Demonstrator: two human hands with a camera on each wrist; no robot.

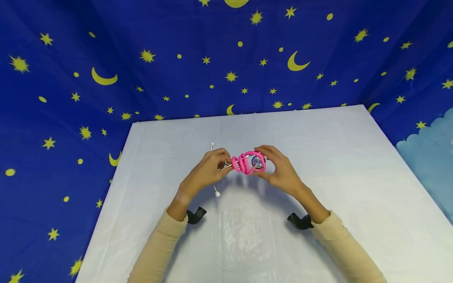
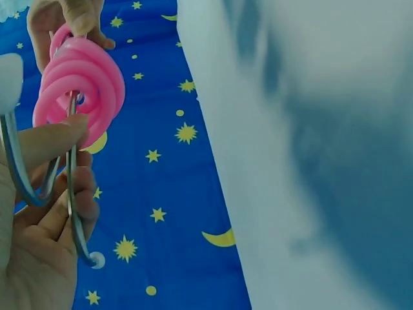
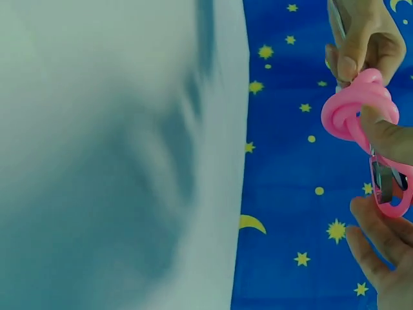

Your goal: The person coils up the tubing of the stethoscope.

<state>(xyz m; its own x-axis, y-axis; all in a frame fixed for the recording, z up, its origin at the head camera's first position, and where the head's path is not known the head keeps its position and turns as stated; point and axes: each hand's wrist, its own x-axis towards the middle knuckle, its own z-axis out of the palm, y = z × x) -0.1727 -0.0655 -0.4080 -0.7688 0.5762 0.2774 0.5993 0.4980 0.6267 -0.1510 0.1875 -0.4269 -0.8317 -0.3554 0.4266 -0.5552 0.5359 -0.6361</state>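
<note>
Held up between both hands above the white table is a stethoscope (image 1: 242, 164), its pink tubing wound in several coils. My left hand (image 1: 207, 169) pinches the metal ear tubes (image 2: 71, 174) beside the coils. White ear tips (image 1: 217, 194) stick out on either side of that hand. My right hand (image 1: 284, 173) grips the other end between thumb and fingers, where a pink loop surrounds the round metal chestpiece (image 1: 258, 162). In the right wrist view, the right thumb (image 3: 386, 135) lies over the tubing and partly hides it.
A white-covered table (image 1: 247, 243) lies below the hands. Blue curtain (image 1: 198, 78) with yellow stars and moons hangs behind and at the sides. Black curved pieces (image 1: 196, 215) show at both wrists, near the beige sleeves (image 1: 347, 247).
</note>
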